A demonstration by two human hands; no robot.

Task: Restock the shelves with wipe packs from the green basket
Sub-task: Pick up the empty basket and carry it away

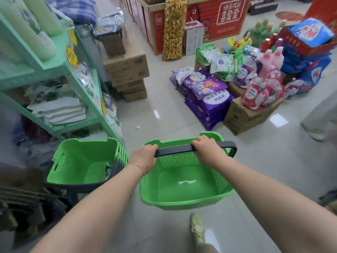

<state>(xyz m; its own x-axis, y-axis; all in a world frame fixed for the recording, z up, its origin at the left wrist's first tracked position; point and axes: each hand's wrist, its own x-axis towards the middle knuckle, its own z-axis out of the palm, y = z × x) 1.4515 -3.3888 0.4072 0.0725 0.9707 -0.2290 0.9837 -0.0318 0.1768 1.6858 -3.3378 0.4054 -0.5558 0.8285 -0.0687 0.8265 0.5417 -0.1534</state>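
Note:
A green plastic basket (184, 201) hangs above the floor in front of me, and I see nothing inside it. Both hands grip its dark handle (175, 149): my left hand (144, 157) at the handle's left end, my right hand (207, 150) further right. A second green basket (80, 161) stands to the left beside the mint-green shelves (76, 77), with only a dark scrap inside. White packs (60, 110) lie stacked on a lower shelf; whether they are wipe packs is unclear. More green-and-white packs (220, 63) are piled on the floor ahead.
Stacked cardboard boxes (127, 73) stand past the shelf end. Purple detergent bags (206, 95), pink bottles (264, 84) on a carton and blue bags crowd the right. Another person's leg (321, 114) stands at the far right. My shoe (197, 229) is on the tiled floor.

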